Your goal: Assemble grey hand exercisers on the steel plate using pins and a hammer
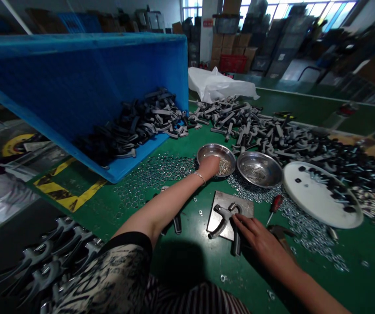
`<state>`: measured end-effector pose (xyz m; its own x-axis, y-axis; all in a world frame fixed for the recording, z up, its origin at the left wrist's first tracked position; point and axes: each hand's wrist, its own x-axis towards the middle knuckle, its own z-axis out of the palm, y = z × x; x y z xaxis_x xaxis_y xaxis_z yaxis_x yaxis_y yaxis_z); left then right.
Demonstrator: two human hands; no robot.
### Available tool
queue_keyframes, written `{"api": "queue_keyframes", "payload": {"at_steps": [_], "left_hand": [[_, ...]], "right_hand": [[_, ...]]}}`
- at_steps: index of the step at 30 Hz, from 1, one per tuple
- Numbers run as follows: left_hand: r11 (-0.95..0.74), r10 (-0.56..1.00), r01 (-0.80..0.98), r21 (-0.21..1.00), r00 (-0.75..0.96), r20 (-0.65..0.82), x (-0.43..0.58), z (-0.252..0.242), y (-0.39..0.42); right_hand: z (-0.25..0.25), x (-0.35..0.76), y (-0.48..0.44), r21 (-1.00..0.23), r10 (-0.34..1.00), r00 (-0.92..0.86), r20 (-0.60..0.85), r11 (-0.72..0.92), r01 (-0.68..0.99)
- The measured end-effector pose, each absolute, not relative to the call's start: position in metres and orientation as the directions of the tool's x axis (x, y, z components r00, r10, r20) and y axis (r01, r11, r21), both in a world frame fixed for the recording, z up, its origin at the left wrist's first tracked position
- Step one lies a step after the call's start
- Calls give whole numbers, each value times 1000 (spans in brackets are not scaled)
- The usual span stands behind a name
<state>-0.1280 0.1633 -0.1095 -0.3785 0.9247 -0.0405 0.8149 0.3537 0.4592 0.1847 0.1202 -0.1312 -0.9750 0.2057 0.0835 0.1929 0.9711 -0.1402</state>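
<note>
My left hand (209,166) reaches down into a steel bowl (203,150) that holds many tiny metal pieces. Its fingers are drawn together, and their tips are hidden among the pieces. A grey and black two-handled hand grip (221,222) lies on a square metal plate (218,198). My right hand (256,235) holds this piece at its right handle, fingers pressed against it and thumb not visible. Beside the first bowl is a second steel bowl (274,174) with thin metal pins. To the right lies a screwdriver (275,204) with a red handle.
A big blue crate (115,172), tipped on its side, holds grey and black handles. More handles (249,124) are heaped behind the bowls. Metal rings (161,170) are scattered leftward. A white tray (318,203) carries black knobs with screws. Several assembled grips (39,266) lie at lower left.
</note>
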Motion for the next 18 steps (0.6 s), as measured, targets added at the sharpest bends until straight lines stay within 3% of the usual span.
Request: {"api": "queue_keyframes", "payload": {"at_steps": [5, 10, 13, 16, 18], "left_hand": [[190, 964, 872, 452, -252, 81, -104, -86, 133], [-81, 997, 883, 462, 67, 46, -49, -93, 67], [-35, 999, 867, 496, 20, 35, -38, -107, 37], [5, 994, 818, 575, -70, 90, -45, -113, 21], [30, 977, 799, 601, -150, 150, -50, -111, 12]], "right_hand": [[-129, 186, 124, -363, 296, -949, 105, 900, 240], [-126, 177, 118, -312, 292, -954, 69, 915, 257], [-122, 180, 123, -333, 306, -947, 100, 907, 258], [-123, 211, 131, -340, 440, -882, 170, 866, 367], [-129, 249, 131, -270, 537, -826, 169, 832, 486]]}}
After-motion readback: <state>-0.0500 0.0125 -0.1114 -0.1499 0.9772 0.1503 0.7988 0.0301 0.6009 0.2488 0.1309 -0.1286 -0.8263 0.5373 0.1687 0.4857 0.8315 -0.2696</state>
